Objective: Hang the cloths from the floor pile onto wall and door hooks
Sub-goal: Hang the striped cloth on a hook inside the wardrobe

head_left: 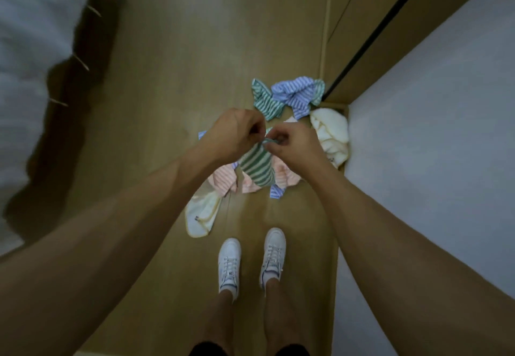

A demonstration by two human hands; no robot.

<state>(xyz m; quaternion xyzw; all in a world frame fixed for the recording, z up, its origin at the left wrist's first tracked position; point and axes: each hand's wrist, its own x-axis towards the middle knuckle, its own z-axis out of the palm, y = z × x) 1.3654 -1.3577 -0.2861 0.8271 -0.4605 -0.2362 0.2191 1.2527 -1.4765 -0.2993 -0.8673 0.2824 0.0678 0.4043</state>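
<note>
A green-striped cloth (257, 167) hangs in the air above the floor pile, held at its top corner by both hands. My left hand (237, 132) and my right hand (292, 143) pinch its small hanging loop between the fingertips. Below it on the wooden floor lie a pink-striped cloth (225, 180), a cream cloth (202, 215), a blue-striped cloth (295, 95), another green-striped cloth (266, 102) and a cream cloth (331, 132) by the wall. Three hooks (82, 63) stick out of the wall at the left.
My two feet in white sneakers (250, 261) stand just behind the pile. A white wall (432, 146) runs along the right. A wooden door with a dark gap (370, 40) stands at the far right. Open wooden floor (181, 63) stretches ahead.
</note>
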